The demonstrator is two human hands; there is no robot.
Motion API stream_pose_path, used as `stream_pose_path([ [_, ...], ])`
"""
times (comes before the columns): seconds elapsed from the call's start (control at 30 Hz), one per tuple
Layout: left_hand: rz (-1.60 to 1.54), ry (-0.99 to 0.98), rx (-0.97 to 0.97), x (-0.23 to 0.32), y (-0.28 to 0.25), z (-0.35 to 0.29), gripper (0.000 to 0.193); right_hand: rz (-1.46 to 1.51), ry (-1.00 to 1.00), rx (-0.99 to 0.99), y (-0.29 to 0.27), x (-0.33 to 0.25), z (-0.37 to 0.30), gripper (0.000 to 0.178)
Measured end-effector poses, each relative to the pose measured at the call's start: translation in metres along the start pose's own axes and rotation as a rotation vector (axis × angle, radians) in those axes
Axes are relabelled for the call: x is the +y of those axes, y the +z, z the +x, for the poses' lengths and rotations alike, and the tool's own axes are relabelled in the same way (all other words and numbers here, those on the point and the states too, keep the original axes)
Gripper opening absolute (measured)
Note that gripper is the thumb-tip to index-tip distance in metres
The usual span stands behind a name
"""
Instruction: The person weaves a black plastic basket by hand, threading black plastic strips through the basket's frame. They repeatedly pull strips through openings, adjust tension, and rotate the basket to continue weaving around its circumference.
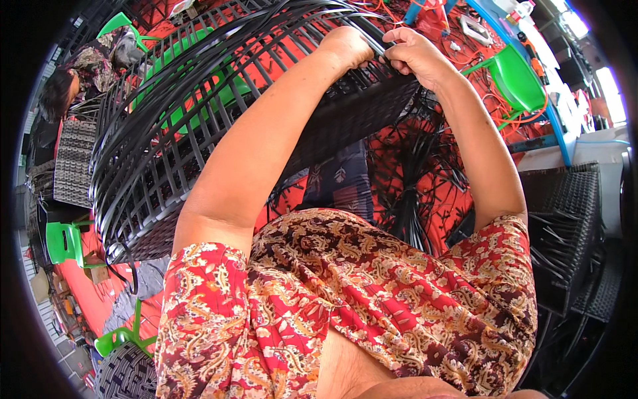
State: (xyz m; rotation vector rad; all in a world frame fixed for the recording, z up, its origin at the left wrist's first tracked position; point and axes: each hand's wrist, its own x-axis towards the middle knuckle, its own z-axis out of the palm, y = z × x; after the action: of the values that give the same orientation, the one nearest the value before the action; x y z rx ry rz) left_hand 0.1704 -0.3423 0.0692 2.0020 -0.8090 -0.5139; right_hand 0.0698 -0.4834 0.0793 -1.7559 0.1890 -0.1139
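Observation:
A large half-woven black basket-like frame [199, 126] of flat plastic strips spans my lap and the space ahead of me. Long loose black strips [279, 23] bow along its far rim. My left hand [347, 48] is closed at the frame's far right corner, its fingers around a black strip. Close beside it, my right hand [420, 58] pinches at the same corner with thumb and bent fingers, the forefinger partly raised. The strip's end between the two hands is too small to make out. A dense dark woven panel [359, 106] hangs beneath my hands.
A bundle of black strips [412, 199] lies on the red floor [389, 143]. Green chairs [515, 80] stand right and left. Dark woven pieces [565, 219] sit at my right. Another person [86, 73] bends over work at the far left. Orange cords trail at upper right.

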Motion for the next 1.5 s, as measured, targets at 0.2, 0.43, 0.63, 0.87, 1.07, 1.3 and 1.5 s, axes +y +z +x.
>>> stream_pose_path([
  [0.2,0.21,0.042,-0.021,-0.02,0.011,0.031,0.005,-0.488,-0.033,0.001,-0.018,-0.015,0.012,0.026],
  [0.43,-0.204,-0.01,-0.045,-0.01,0.004,-0.001,0.006,-0.64,-0.137,-0.246,-0.007,-0.021,0.024,0.043],
  [0.63,-0.222,-0.018,-0.009,-0.009,0.004,-0.006,0.007,-0.73,-0.066,-0.265,-0.009,-0.026,0.03,0.039],
  [0.87,0.043,0.203,0.001,0.027,0.004,0.002,0.021,-0.525,-0.105,-0.218,-0.054,-0.039,0.013,0.034],
  [1.07,-0.585,-0.003,-0.118,0.014,0.014,0.01,0.013,-0.373,-0.089,-0.045,-0.059,-0.025,0.013,0.031],
  [1.3,-0.72,0.051,-0.084,0.017,0.008,-0.003,0.01,-1.265,-0.225,-0.001,-0.031,-0.027,0.012,0.026],
  [1.5,-0.7,0.032,-0.097,0.015,0.01,-0.002,0.01,-0.916,0.146,-0.124,-0.03,-0.033,0.019,0.02],
])
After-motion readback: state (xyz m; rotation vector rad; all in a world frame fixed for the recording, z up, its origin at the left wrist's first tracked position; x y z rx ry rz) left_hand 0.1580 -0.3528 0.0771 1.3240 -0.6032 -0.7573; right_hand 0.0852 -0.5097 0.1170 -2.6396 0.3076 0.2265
